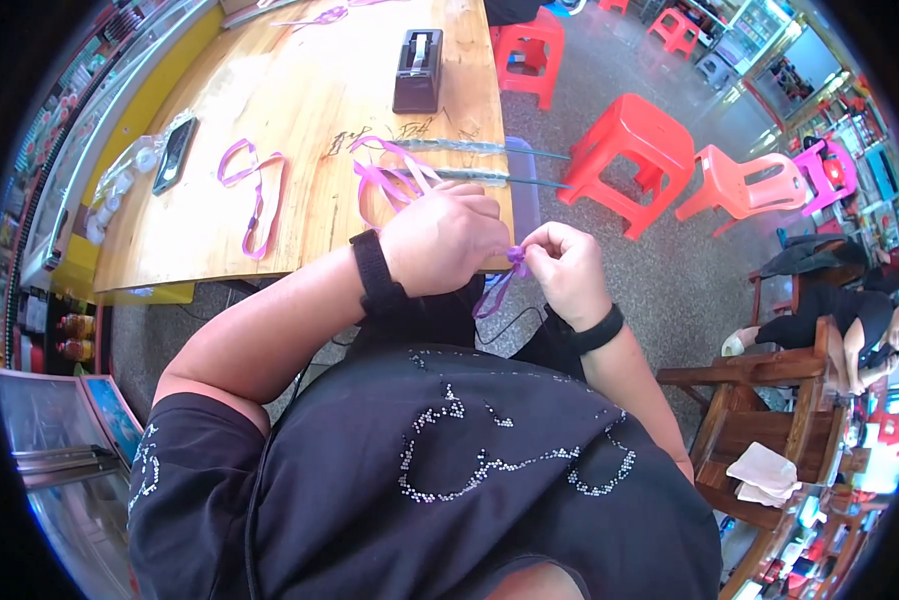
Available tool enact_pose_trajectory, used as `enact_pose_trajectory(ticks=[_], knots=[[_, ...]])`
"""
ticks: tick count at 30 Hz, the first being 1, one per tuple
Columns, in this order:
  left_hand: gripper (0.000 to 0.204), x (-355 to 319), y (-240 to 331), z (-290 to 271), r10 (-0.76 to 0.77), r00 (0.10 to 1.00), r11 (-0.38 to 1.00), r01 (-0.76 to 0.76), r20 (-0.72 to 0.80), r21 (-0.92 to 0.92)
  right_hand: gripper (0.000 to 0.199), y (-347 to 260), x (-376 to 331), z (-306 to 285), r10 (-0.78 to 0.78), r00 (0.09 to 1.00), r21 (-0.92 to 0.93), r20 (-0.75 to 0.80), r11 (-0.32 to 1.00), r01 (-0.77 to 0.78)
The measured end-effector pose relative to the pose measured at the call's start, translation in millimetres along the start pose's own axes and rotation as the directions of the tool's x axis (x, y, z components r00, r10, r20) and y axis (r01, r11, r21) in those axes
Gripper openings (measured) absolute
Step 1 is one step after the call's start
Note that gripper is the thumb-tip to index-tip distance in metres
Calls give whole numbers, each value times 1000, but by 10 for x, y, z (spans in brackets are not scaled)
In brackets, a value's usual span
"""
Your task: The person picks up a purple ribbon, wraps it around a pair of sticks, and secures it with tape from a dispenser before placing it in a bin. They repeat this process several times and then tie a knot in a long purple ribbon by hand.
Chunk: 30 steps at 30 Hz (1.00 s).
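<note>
Just off the near right corner of the wooden table [310, 215], my left hand [445, 238] and my right hand [572, 272] are close together. Both are closed on a purple ribbon [517, 261], bunched into a small knot or bow between the fingertips. A loop of it hangs below. The left fingertips are partly hidden behind the back of that hand; the right thumb and forefinger pinch the ribbon. Beyond my left hand, pink-purple ribbon strands [375, 178] lie loosely on the table. Further left, a separate looped ribbon piece [255, 200] rests flat.
Two thin rods [536, 181], taped to the tabletop, stick out past its right edge. A black tape dispenser [417, 75] stands farther back; a phone [175, 156] lies at the left. Red stools [635, 150] and a wooden chair [770, 420] stand right, with a seated person nearby.
</note>
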State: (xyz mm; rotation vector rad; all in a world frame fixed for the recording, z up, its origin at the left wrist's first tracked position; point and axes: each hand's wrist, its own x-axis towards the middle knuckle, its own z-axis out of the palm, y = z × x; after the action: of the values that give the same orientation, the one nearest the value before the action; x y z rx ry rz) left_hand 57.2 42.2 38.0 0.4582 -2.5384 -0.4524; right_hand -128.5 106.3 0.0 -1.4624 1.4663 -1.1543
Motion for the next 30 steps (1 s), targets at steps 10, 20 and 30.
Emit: enact_pose_trajectory(ticks=[10,20,30], knots=[[13,53,-132,-96,-368,909,893,288,-196,-346,5,-105,-101,-39,-183,966,214,-184,951,221],[14,25,48,139,-353,931,811,253,-96,-527,6,-142,-59,42,16,996,469,-87,883,27],[17,-52,4,57,-380,918,899,338,-113,-277,6,41,-28,-62,7,973,349,-231,934,76]])
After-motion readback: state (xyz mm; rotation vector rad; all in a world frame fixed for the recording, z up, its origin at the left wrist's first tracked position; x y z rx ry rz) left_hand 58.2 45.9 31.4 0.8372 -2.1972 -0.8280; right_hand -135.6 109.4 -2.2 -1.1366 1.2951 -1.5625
